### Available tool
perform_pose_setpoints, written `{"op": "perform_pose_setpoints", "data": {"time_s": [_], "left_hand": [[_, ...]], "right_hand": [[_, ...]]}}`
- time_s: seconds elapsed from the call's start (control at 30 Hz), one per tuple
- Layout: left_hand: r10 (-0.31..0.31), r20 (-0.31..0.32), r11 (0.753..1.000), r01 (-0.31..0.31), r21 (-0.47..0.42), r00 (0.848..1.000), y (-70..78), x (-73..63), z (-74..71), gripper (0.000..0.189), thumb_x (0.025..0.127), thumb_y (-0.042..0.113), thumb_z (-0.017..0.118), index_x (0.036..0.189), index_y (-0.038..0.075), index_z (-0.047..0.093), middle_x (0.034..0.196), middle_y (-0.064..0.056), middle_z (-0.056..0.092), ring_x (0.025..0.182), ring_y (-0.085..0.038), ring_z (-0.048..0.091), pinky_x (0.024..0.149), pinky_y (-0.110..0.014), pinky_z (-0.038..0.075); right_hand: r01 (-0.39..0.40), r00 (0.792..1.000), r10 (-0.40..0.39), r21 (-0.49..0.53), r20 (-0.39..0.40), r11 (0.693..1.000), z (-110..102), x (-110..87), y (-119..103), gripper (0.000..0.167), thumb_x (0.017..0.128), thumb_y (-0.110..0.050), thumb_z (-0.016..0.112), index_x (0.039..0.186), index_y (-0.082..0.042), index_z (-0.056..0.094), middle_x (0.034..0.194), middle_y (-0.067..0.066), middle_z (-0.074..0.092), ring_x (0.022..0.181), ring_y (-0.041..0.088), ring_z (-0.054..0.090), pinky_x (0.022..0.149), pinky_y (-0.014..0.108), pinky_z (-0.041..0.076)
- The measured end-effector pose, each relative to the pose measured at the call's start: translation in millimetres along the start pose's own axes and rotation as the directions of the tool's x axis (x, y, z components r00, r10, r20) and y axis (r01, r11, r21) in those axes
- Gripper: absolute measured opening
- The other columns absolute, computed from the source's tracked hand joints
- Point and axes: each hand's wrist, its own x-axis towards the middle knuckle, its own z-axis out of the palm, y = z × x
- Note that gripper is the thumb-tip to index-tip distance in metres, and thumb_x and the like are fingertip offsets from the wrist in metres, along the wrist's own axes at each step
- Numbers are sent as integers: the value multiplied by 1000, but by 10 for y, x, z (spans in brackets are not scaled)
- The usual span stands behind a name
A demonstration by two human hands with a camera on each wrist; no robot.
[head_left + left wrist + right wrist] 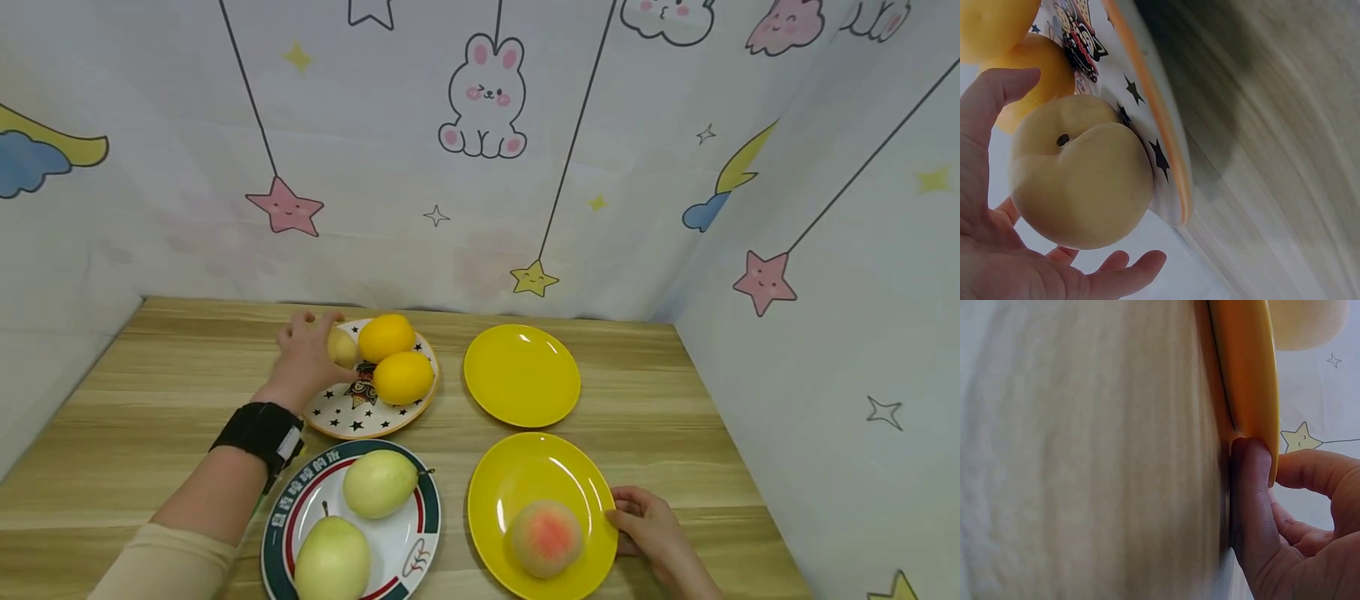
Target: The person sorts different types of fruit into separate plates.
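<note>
We see a strip of desk [675, 425] between the left and right plates and wider stretches outside them, with the far edge against a printed backdrop [390, 258]. On the far left, a starred plate [330, 414] holds two lemons [405, 378] and a pale peach [342, 348]; two pears [380, 483] sit on the green-rimmed plate [396, 546] nearer us, and a blushing peach [547, 539] on the near yellow plate [525, 471], a far yellow plate [522, 375] beyond it. Our hands are well apart: the left hand [306, 358] spreads thumb and fingers around the pale peach, contact unclear, while the right hand [651, 527] pinches the near yellow plate's right rim, thumb above and a finger beneath.
</note>
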Motion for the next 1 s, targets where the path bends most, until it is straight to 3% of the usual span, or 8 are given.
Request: {"op": "perform_pose_setpoints", "data": {"time_s": [0.3,1.0], "left_hand": [[-32,10,999,32,11,999,37,44,54,86,79,20,89,148,8,41,153,-35,23,133,-62,23,98,-73,46],[-19,-132,999,25,43,991,85,34,229,71,80,5,85,141,-2,51,135,-34,45,113,-55,42,90,-63,51]], "right_hand": [[8,1000,-8,-4,9,1000,20,11,1,42,94,2,63,132,16,54,104,11,67,82,16,69,68,38,64],[5,1000,-5,-6,18,1000,-8,-3,15,41,94,4,62,132,17,53,101,9,67,80,16,69,67,36,64]]}}
